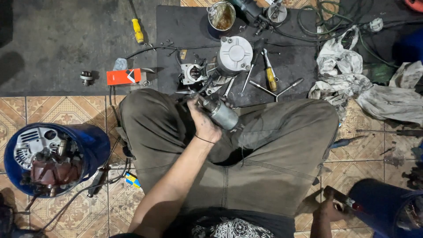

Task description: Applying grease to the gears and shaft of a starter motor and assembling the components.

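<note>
Tiled floor; grimy grey cylindrical motor part [221, 113] in left hand [203, 122]

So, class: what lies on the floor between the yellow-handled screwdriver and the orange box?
In the head view, only bare dark floor lies between the yellow-handled screwdriver and the orange box.

Floor-level repair workshop, automotive-electrical by the look of it. Black work mat [185, 26] at 12 o'clock with screwdrivers [269, 70] and a dismantled motor housing [234, 55]. Oily rags [352, 75] at 2. Blue bucket [94, 145] of alternator parts at 8. Patterned tile floor [66, 110].
</note>
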